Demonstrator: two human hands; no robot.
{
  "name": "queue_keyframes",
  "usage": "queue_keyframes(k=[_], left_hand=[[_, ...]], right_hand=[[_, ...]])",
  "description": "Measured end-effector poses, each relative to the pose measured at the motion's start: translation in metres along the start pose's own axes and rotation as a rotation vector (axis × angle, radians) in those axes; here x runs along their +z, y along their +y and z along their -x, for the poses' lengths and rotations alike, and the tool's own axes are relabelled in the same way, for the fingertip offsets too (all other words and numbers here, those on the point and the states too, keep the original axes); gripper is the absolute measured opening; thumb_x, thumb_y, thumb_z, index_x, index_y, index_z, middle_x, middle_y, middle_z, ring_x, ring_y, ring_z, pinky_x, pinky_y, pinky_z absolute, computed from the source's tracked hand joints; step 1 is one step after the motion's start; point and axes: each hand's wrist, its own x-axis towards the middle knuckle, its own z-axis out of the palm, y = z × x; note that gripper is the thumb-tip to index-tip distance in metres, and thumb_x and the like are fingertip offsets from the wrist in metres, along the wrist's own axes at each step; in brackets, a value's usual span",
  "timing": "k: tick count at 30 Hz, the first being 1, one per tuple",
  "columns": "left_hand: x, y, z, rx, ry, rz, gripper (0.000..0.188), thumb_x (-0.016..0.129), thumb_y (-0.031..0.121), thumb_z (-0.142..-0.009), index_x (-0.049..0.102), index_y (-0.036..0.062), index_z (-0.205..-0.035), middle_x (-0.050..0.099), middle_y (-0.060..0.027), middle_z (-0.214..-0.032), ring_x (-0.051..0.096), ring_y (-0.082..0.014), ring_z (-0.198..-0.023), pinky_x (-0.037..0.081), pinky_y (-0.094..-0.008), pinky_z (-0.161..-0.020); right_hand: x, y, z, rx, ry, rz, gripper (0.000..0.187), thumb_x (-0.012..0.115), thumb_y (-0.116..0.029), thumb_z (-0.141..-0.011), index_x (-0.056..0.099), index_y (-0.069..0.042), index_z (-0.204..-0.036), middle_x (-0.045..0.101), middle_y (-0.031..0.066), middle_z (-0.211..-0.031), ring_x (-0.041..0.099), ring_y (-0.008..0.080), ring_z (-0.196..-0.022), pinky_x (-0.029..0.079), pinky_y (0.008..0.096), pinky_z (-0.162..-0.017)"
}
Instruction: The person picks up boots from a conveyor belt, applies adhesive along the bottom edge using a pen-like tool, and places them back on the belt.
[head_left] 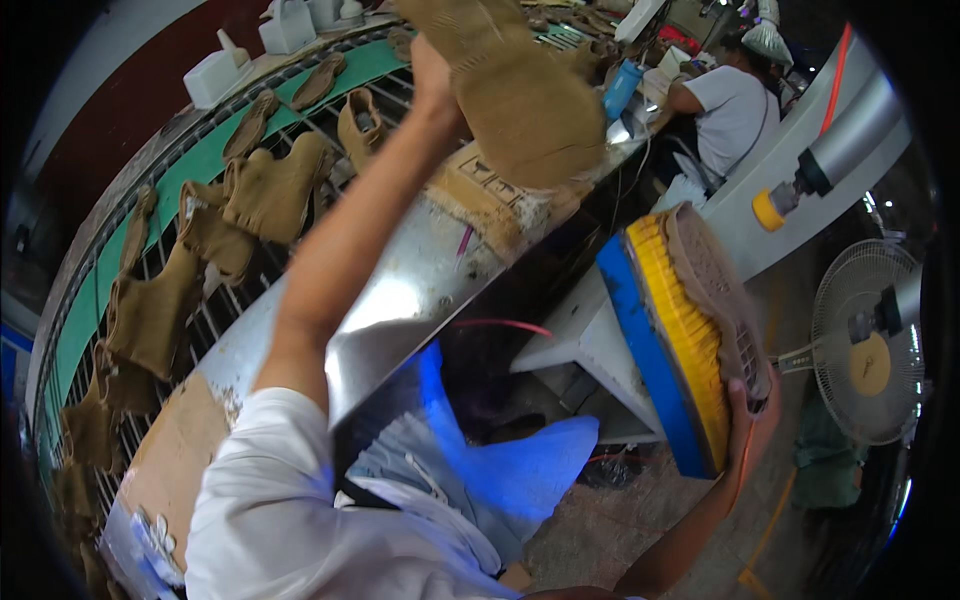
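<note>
At the top, my left hand (432, 78) is closed on a tan suede boot (535, 115), held up over the far end of the metal bench; the boot hides some of the fingers. On the right, my right hand (752, 415) curls round the near end of a brown shoe sole (715, 275). That sole lies against the yellow pleated pad (672, 300) of a blue block (645, 350), tilted on its side. Some of the right fingers are hidden behind the sole.
Tan boot uppers (280, 190) and loose soles (320, 82) line a curved rack with a green strip (165, 215) on the left. White bottles (215, 78) stand behind. A machine cylinder (850, 140) and a fan (868, 340) are at right. Another person (735, 110) sits beyond.
</note>
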Motion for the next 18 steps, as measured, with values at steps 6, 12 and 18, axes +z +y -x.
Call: queue_keyframes(k=[6, 12, 18], left_hand=[[-0.148, -0.12, -0.151, -0.264, -0.375, -0.817, 0.072, 0.067, 0.061, -0.095, 0.063, 0.0033, -0.138, 0.064, -0.0131, -0.132, 0.059, -0.0245, -0.122, 0.045, -0.0426, -0.106], [-0.2, -0.166, -0.158, -0.492, -0.564, -0.909, 0.042, 0.061, 0.033, -0.101, 0.064, 0.0051, -0.132, 0.066, -0.0107, -0.12, 0.061, -0.021, -0.106, 0.049, -0.0396, -0.091], [-0.035, -0.007, 0.033, -0.68, -0.904, -0.197, 0.068, 0.05, 0.059, -0.102, 0.059, 0.0035, -0.139, 0.06, -0.0163, -0.14, 0.056, -0.0253, -0.129, 0.052, -0.0386, -0.103]], right_hand=[[-0.009, 0.008, 0.002, -0.053, 0.097, 0.045, 0.083, 0.082, -0.049, -0.083, 0.057, 0.005, -0.14, 0.059, 0.0216, -0.139, 0.054, 0.0324, -0.13, 0.042, 0.0435, -0.109], [0.001, -0.027, 0.007, -0.125, 0.242, -0.009, 0.095, 0.081, -0.061, -0.08, 0.056, 0.008, -0.14, 0.06, 0.0212, -0.137, 0.059, 0.0333, -0.125, 0.044, 0.0438, -0.108], [0.099, -0.113, 0.001, -0.155, -0.103, -0.347, 0.104, 0.084, -0.063, -0.073, 0.054, 0.01, -0.141, 0.059, 0.0221, -0.139, 0.059, 0.0293, -0.128, 0.045, 0.0415, -0.109]])
